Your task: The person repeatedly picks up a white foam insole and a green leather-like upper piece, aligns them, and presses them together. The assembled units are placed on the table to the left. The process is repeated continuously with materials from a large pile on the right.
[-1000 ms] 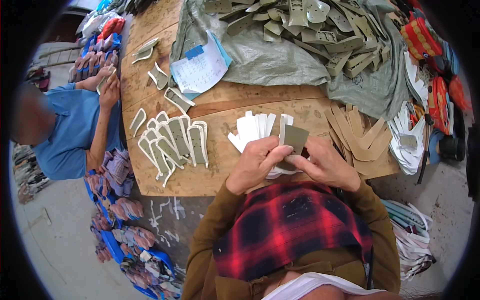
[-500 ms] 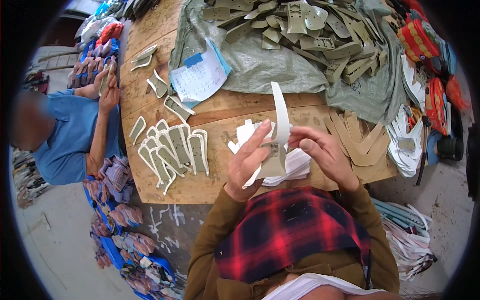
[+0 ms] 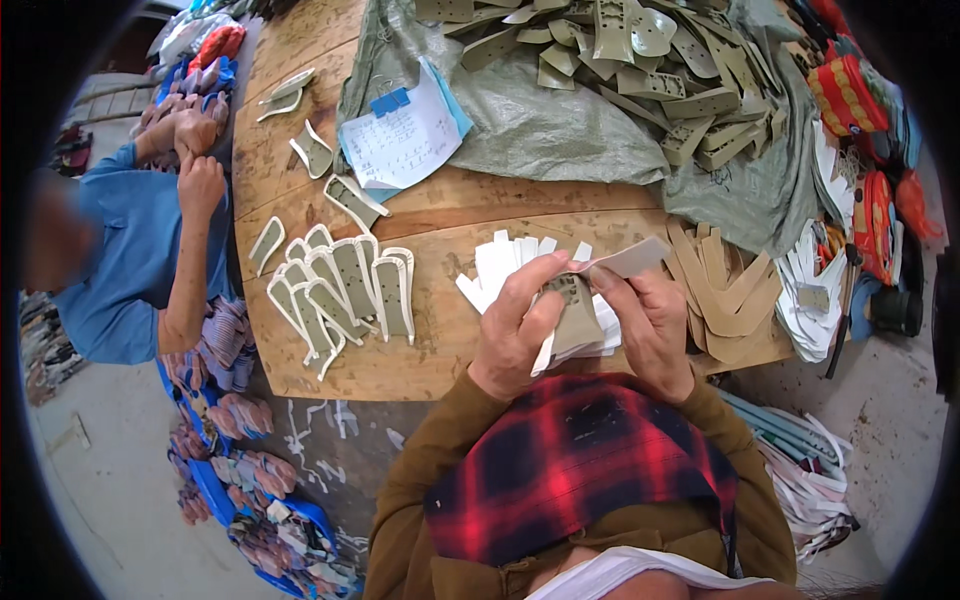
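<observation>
My left hand (image 3: 512, 335) grips a curved khaki plastic plate (image 3: 572, 325) with holes in its upper part; a white edge runs down its left side. The fingers of my right hand (image 3: 655, 325) pinch a white strip (image 3: 635, 257) against the plate's top edge, and the strip's loose end sticks out to the right. Both hands are closed and meet at that edge. Under and behind them lies a stack of white cut strips (image 3: 495, 262), partly hidden by my hands. To the left, several white-edged khaki plates (image 3: 352, 280) lie overlapping on the wooden table (image 3: 440, 370).
A big heap of bare khaki plates (image 3: 690, 95) rests on a green woven sheet (image 3: 540, 130). Clipped papers (image 3: 405, 145) lie beside it. Tan V-shaped pieces (image 3: 735, 315) and white strips (image 3: 805, 300) are at the right. A co-worker in blue (image 3: 130, 270) sits at the left edge.
The white strip, upright before, now bends over to the right across the plate's top. My right hand has closed on it. The co-worker's hands have moved together.
</observation>
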Demonstrator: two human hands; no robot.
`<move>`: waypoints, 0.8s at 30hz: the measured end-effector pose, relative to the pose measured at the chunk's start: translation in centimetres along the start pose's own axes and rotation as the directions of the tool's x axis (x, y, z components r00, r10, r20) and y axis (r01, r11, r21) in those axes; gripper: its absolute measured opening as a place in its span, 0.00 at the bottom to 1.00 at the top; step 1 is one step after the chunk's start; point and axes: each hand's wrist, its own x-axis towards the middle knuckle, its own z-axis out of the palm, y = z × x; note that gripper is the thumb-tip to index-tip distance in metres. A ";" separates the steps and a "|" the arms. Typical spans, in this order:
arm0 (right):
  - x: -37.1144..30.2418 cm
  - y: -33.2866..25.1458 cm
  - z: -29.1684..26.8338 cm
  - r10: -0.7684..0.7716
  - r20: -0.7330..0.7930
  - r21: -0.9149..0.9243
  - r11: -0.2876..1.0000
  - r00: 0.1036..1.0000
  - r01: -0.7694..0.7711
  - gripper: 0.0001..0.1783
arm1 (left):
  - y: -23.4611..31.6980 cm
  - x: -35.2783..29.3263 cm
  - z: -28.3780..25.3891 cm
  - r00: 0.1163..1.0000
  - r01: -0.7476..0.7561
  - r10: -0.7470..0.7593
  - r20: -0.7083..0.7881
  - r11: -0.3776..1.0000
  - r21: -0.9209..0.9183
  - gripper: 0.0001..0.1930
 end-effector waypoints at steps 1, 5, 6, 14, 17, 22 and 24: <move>0.0 -0.3 0.0 -0.017 -0.013 -0.061 0.998 1.000 0.017 0.10 | 0.0 0.1 0.3 1.000 0.010 -0.010 -0.008 1.000 0.014 0.12; -0.2 -0.5 0.1 -0.039 -0.039 -0.077 0.996 0.998 0.035 0.11 | 0.0 0.4 1.0 0.999 0.038 -0.037 -0.016 0.997 0.067 0.11; -0.3 -0.2 0.2 -0.047 -0.052 -0.045 0.998 0.998 0.044 0.11 | 0.1 0.6 1.0 0.999 0.037 -0.036 -0.013 0.994 0.102 0.10; -1.3 -0.9 -0.4 0.061 -0.077 0.066 0.996 0.995 -0.056 0.13 | 0.2 0.8 1.8 1.000 0.008 -0.005 -0.012 0.967 0.254 0.08; -1.6 -0.8 -0.4 0.058 -0.104 0.169 0.985 0.993 -0.040 0.14 | -0.2 0.7 2.2 1.000 -0.010 0.015 -0.015 0.962 0.273 0.07; -2.1 -3.5 -1.8 0.030 -0.093 0.320 0.947 0.995 0.001 0.18 | -1.0 -0.4 1.4 0.997 0.036 -0.057 0.052 0.939 0.343 0.05; -1.6 -4.6 -2.5 -0.002 -0.205 0.294 0.954 0.979 0.063 0.19 | -0.7 -0.4 1.1 0.990 0.137 -0.141 0.000 0.964 0.226 0.04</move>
